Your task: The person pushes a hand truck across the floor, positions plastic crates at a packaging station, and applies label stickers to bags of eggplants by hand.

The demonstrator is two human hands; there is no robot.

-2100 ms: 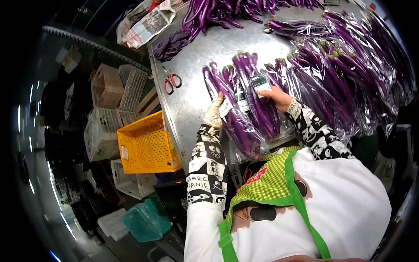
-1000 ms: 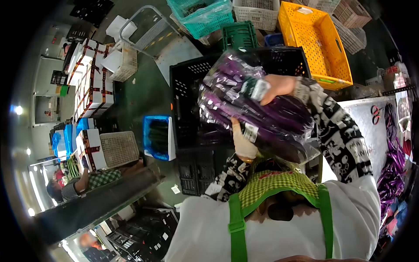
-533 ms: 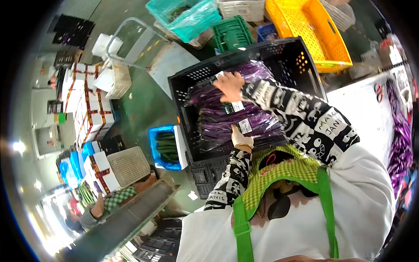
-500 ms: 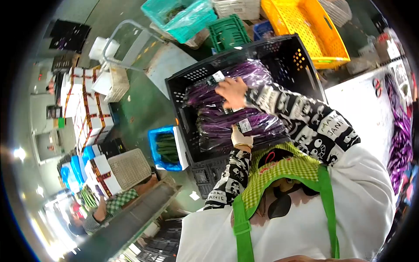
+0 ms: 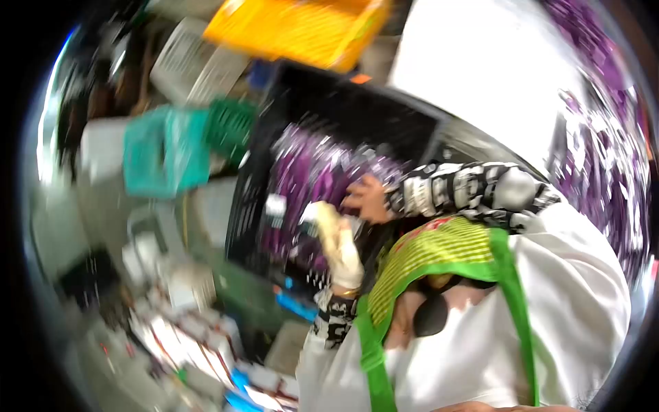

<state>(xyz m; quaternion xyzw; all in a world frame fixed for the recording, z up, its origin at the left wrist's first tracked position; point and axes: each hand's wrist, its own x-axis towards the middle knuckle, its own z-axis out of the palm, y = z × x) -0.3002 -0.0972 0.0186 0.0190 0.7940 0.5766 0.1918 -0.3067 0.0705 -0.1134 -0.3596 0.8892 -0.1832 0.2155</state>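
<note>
A black crate holds several clear plastic bags of long purple vegetables with white labels, all smeared by motion. My left hand, in a pale glove, is over the near side of the crate with its fingers stretched out beside the bags. My right hand is just beyond it, fingers spread, near the edge of the bagged vegetables. Neither hand visibly grips anything. Whether the fingertips touch the plastic cannot be made out.
A yellow crate stands behind the black one, with a teal crate and a dark green crate to the left. At the right is a white table surface, and more purple vegetables lie beside it.
The view has swung round to the right, so more of the white table and loose vegetables shows. Both hands have come off the bags toward my body and closer together.
</note>
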